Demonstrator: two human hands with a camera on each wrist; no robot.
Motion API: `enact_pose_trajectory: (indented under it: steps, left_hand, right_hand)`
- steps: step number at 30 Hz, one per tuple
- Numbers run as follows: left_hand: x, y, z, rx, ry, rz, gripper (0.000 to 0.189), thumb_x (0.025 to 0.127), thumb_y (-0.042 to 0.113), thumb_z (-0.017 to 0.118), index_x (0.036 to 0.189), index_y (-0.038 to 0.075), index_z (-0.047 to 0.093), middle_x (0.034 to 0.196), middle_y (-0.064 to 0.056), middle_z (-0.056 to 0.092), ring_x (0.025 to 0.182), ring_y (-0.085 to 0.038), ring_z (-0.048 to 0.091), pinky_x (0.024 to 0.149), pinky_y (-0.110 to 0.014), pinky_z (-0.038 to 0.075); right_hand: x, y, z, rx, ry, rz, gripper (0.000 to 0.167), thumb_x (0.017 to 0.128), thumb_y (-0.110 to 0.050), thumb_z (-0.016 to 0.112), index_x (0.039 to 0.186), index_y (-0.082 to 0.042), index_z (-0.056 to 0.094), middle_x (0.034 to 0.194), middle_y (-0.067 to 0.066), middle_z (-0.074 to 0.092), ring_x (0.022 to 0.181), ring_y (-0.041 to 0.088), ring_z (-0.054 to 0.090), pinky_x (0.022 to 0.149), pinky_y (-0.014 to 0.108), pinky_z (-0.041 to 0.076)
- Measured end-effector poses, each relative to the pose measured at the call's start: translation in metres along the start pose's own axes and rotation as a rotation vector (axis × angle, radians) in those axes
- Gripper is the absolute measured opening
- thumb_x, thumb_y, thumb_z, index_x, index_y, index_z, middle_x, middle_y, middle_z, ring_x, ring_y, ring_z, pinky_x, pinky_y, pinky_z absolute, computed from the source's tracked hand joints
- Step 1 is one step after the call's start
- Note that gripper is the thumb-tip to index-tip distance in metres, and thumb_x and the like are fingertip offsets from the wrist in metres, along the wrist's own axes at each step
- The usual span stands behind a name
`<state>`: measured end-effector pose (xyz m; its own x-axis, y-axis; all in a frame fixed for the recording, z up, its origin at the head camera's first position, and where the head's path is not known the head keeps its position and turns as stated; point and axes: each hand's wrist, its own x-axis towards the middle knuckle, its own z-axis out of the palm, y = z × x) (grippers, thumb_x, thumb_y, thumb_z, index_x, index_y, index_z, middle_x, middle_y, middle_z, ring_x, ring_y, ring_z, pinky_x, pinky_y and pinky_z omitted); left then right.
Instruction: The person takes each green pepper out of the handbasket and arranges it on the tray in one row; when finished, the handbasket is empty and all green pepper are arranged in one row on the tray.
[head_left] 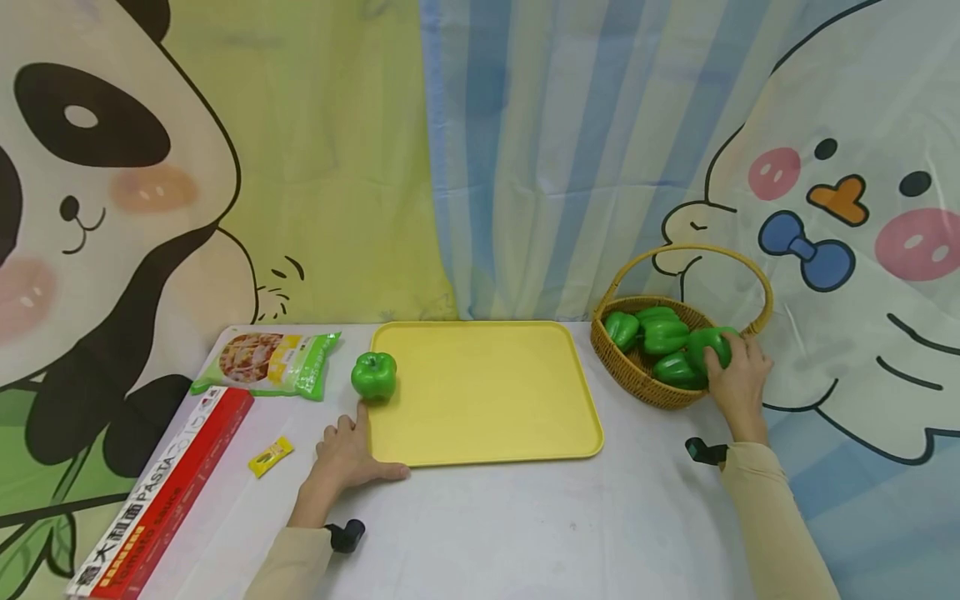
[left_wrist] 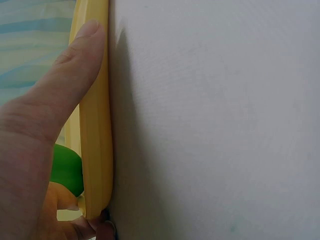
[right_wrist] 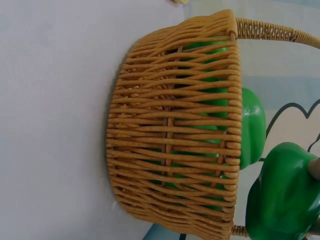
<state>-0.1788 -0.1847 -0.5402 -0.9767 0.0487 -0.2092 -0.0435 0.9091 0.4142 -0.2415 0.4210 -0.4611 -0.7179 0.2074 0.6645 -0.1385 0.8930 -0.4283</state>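
Observation:
My right hand (head_left: pixel 738 385) grips a green bell pepper (right_wrist: pixel 283 195) at the right side of the wicker basket (right_wrist: pixel 172 135), at rim height in the right wrist view. Several other green bell peppers (head_left: pixel 663 332) lie inside the basket, partly hidden by its weave in that view. At the near left corner of the yellow tray (head_left: pixel 480 396), my left hand (head_left: pixel 343 457) is spread, its thumb (left_wrist: pixel 75 67) straight along the tray's near side and its fingers by the left edge. One green bell pepper (head_left: pixel 373 375) sits at the tray's left edge, just beyond these fingers.
Left of the tray lie a green-and-white food bag (head_left: pixel 270 362), a long red-and-white pasta box (head_left: pixel 168 492) and a small yellow packet (head_left: pixel 271 457). The basket's tall handle (head_left: pixel 693 247) arches over it. A printed curtain (head_left: pixel 525 167) hangs behind the white table (head_left: pixel 540 533).

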Motion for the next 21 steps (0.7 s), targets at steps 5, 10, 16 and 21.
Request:
enact_pose_trajectory:
  steps: [5, 10, 16, 21]
  left_hand:
    - [0.001, 0.001, -0.001, 0.001, 0.007, 0.012, 0.152, 0.055, 0.079, 0.082, 0.159, -0.002, 0.007, 0.128, -0.03, 0.046, 0.11, -0.044, 0.047, 0.09, -0.063, 0.041]
    - [0.001, 0.001, -0.001, -0.002, 0.011, 0.019, 0.151, 0.055, 0.078, 0.082, 0.159, -0.002, 0.008, 0.129, -0.031, 0.046, 0.11, -0.045, 0.046, 0.091, -0.063, 0.041]
    - [0.001, 0.0, 0.0, 0.005, 0.007, 0.013, 0.152, 0.055, 0.079, 0.082, 0.159, -0.003, 0.008, 0.128, -0.031, 0.046, 0.109, -0.045, 0.047, 0.09, -0.063, 0.041]
    - [0.001, 0.0, 0.0, 0.01, 0.005, 0.009, 0.152, 0.054, 0.08, 0.081, 0.159, -0.003, 0.009, 0.128, -0.031, 0.047, 0.109, -0.045, 0.048, 0.09, -0.063, 0.042]
  right_hand:
    - [-0.001, -0.002, 0.002, 0.027, 0.002, 0.012, 0.039, 0.092, -0.004, 0.067, 0.126, 0.013, 0.056, 0.124, 0.039, 0.052, 0.111, 0.056, 0.047, 0.093, 0.063, 0.024]
    - [-0.002, -0.004, 0.004, 0.067, -0.015, 0.067, 0.045, 0.093, -0.007, 0.067, 0.134, 0.008, 0.055, 0.131, 0.039, 0.047, 0.12, 0.057, 0.041, 0.095, 0.064, 0.027]
    - [-0.001, -0.009, 0.008, 0.092, 0.007, 0.028, 0.049, 0.09, -0.005, 0.07, 0.135, 0.008, 0.056, 0.133, 0.042, 0.043, 0.123, 0.057, 0.04, 0.094, 0.065, 0.032]
    - [0.001, -0.015, 0.012, 0.094, 0.037, -0.027, 0.051, 0.088, -0.003, 0.071, 0.136, 0.007, 0.056, 0.128, 0.041, 0.043, 0.111, 0.051, 0.042, 0.085, 0.057, 0.034]
